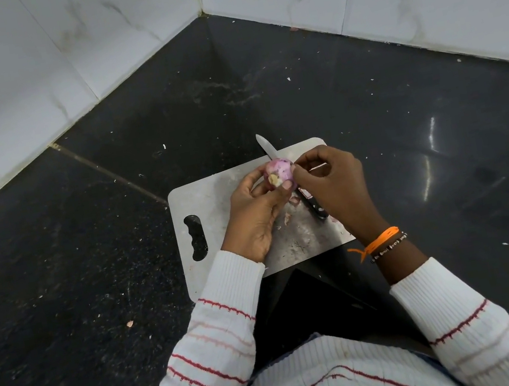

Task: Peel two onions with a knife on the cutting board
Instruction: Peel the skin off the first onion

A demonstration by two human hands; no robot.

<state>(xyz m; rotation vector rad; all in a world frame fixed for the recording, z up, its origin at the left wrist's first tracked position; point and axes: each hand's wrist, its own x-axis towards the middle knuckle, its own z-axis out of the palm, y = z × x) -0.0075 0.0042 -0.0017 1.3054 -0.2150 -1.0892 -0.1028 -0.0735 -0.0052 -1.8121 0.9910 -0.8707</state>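
While the left hand (pixel 255 213) cups the onion (pixel 278 173) and the right hand (pixel 332 179) pinches its skin, a slip could drop it onto the knife (pixel 292 182) below.

The knife (pixel 291 179) lies half hidden under the onion (pixel 278 173) and right hand (pixel 333 185). A second onion is nowhere visible; the board's (pixel 200 202) near edge is behind sleeves.

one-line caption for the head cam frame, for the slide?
Left hand holds a pink onion over the cutting board while right hand pinches its skin; knife lies on the board.
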